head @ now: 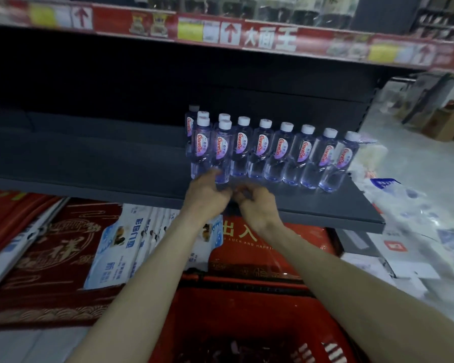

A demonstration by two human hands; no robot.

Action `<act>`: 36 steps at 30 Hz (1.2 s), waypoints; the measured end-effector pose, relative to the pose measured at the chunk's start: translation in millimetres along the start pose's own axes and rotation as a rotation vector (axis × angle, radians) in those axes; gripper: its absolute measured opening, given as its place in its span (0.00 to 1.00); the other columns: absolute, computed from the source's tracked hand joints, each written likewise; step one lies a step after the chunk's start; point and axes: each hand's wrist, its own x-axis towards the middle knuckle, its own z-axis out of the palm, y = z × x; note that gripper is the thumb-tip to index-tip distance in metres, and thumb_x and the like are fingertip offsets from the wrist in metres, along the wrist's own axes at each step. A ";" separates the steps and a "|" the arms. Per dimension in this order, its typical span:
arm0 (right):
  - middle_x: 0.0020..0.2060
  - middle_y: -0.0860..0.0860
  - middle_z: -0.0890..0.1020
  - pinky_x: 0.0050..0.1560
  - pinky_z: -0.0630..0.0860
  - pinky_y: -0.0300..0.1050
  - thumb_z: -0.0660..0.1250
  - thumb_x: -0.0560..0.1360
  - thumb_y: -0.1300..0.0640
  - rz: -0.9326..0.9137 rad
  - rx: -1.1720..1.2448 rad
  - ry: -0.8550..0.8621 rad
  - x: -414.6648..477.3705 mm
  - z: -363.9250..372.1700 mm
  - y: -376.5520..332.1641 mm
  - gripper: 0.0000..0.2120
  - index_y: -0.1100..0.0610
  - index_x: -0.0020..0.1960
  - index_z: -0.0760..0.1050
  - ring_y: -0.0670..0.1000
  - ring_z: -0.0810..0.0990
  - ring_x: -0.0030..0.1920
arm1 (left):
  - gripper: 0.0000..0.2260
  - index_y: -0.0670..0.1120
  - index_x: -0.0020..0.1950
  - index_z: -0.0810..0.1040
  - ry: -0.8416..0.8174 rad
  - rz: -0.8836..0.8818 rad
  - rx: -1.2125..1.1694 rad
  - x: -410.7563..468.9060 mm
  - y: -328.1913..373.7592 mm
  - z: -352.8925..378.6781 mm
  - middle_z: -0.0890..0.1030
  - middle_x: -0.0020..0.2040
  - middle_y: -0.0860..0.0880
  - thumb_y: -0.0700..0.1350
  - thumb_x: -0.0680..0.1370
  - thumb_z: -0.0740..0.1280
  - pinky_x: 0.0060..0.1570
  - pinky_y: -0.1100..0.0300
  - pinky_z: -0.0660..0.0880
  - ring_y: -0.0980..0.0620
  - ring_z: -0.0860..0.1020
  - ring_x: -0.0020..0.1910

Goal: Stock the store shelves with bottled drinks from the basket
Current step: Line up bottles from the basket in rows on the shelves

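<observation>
Where bottles [262,148] line the shelf [89,166] | left hand [207,193], right hand [257,204]: blurred, cannot tell grip

Bottled drinks [264,145] standing on the shelf [89,169]: 11 visible. Front row [306,150]: 8, side by side. Rear bottles [203,113]: 3, behind the left end of that row, identified by their caps [224,117]. Hands in view: 2, one left hand [207,191] and one right hand [254,203]. Red basket [220,305]: 1. Arrow labels [230,35] on the upper rail [312,40]: 3

Dim bluish light; deep shadow beneath the upper shelf [270,38]; motion blur; wide-angle bending at edges
</observation>
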 end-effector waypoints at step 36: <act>0.71 0.58 0.77 0.69 0.74 0.51 0.62 0.80 0.46 0.733 -0.476 -0.764 -230.3 41.7 283.3 0.26 0.58 0.73 0.74 0.59 0.77 0.69 | 0.15 0.43 0.62 0.81 -1.079 -0.281 0.907 -177.6 -177.0 159.4 0.83 0.60 0.41 0.47 0.77 0.68 0.51 0.55 0.80 0.42 0.83 0.57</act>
